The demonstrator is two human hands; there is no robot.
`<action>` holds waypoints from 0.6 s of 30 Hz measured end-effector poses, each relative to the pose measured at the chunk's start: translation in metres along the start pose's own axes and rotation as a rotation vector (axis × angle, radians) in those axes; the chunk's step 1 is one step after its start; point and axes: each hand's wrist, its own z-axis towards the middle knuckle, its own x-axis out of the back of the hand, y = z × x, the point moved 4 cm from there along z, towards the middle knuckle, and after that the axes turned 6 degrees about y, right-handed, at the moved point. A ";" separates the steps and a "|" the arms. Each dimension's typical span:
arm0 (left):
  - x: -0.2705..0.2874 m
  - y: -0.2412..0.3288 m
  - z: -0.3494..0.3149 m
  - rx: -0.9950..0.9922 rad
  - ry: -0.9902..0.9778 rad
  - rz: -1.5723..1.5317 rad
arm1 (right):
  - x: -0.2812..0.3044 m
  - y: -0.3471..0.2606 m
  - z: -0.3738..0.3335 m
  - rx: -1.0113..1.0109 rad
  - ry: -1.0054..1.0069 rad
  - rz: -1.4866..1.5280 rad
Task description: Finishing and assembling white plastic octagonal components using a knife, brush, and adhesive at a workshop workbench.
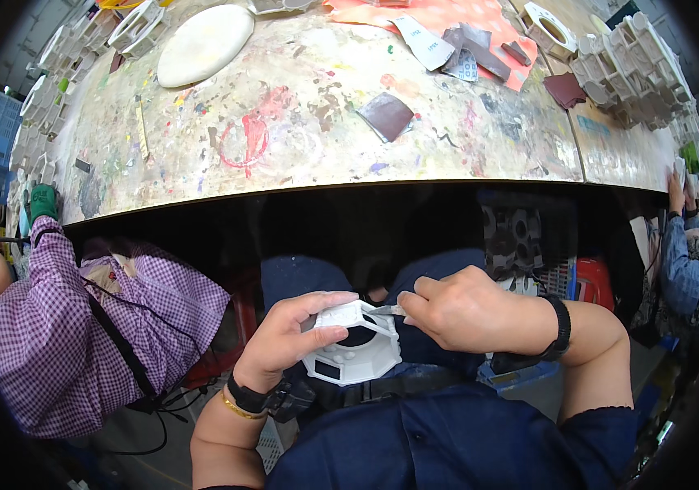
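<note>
While your left hand [296,327] steadies the white frame [357,365], your right dresses its edge

You have the many-sided frame above your lap, on the near side of the worktable [194,167]. Your left hand pinches its upper left part between thumb and fingers. Your right hand [468,310] is closed, thumb and forefinger gripping a thin grey tool [382,310] whose tip meets the upper rim; it looks like a small blade, though it is too small to tell for certain.

The step in hand seems to be trimming or smoothing that rim. Next calls for short, light strokes along the bar, then turning the frame to offer another edge, with your left thumb clear of the tip.
</note>
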 end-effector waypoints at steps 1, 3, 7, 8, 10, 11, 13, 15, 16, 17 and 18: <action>-0.001 -0.001 0.000 0.002 -0.002 0.002 | -0.002 0.000 0.000 -0.002 0.002 0.001; 0.000 -0.003 0.000 0.008 0.035 -0.003 | -0.006 -0.001 0.000 -0.018 0.000 0.021; 0.006 -0.009 -0.003 0.066 0.010 -0.056 | -0.011 -0.003 0.001 -0.032 0.012 0.037; 0.008 -0.011 -0.004 0.084 0.022 -0.073 | -0.012 -0.003 0.003 -0.044 0.008 0.045; 0.010 -0.013 -0.004 0.101 0.034 -0.094 | -0.013 -0.003 0.004 -0.054 0.000 0.051; 0.011 -0.015 -0.003 0.102 0.038 -0.107 | -0.015 -0.003 0.004 -0.065 0.022 0.071; 0.011 -0.015 -0.001 0.108 0.037 -0.118 | -0.017 -0.002 0.002 -0.083 0.045 0.094; 0.010 -0.017 -0.001 0.142 0.032 -0.165 | -0.021 -0.003 0.001 -0.129 0.076 0.122; 0.011 -0.020 -0.002 0.148 0.030 -0.161 | -0.023 -0.004 0.002 -0.133 0.078 0.126; 0.014 -0.022 -0.002 0.145 0.034 -0.160 | -0.025 -0.005 0.002 -0.144 0.081 0.133; 0.015 -0.024 -0.003 0.141 0.039 -0.162 | -0.027 -0.005 0.002 -0.155 0.082 0.140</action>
